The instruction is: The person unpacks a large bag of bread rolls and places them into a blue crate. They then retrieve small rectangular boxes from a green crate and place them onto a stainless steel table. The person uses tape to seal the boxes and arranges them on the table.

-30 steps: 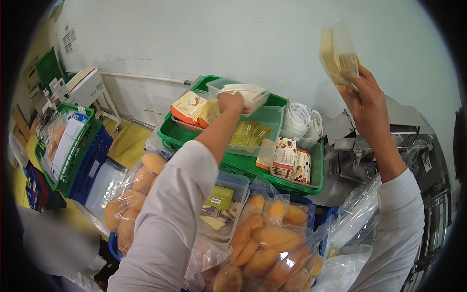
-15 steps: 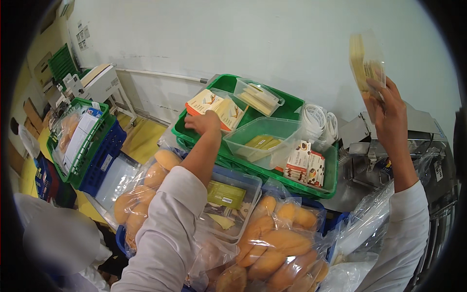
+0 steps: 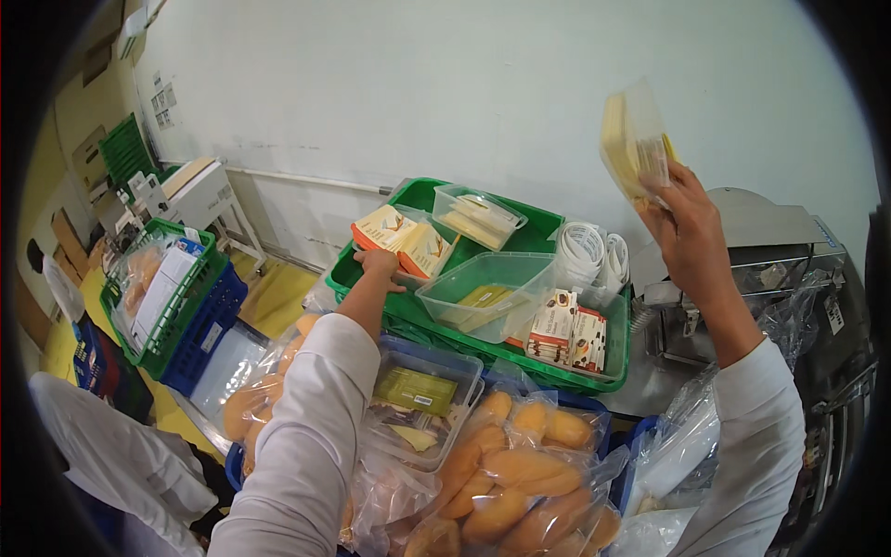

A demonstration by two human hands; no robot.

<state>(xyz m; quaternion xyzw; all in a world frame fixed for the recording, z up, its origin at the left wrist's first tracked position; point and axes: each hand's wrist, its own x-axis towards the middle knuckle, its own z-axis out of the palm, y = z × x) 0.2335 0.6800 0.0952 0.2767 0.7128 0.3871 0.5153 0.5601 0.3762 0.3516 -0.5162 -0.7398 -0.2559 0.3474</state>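
Note:
My right hand (image 3: 685,223) is raised in front of the wall, closed round a clear plastic tub (image 3: 640,139) with a stack of pale yellow cards in it. My left hand (image 3: 376,269) grips the near left corner of another clear tub filled with cream and orange printed cards (image 3: 408,237); its fingertips are partly hidden. That tub stands at the left end of a green crate (image 3: 422,330). Beside it in the crate are a small tub of pale cards (image 3: 478,218), a larger clear tub (image 3: 445,302) with a few olive labels, and white-brown printed cards (image 3: 566,330).
Bagged bread rolls (image 3: 520,464) fill the front, next to a lidless clear tub (image 3: 464,399) holding olive labels. White rolls of labels (image 3: 589,255) stand by the crate. A metal machine (image 3: 770,241) is at right. Stacked baskets (image 3: 200,325) and a person (image 3: 121,455) are at left.
My right hand has swung left with its tub of cards. My left hand has slid to the near corner of the card tub. The person at lower left has shifted, and the view has tilted slightly.

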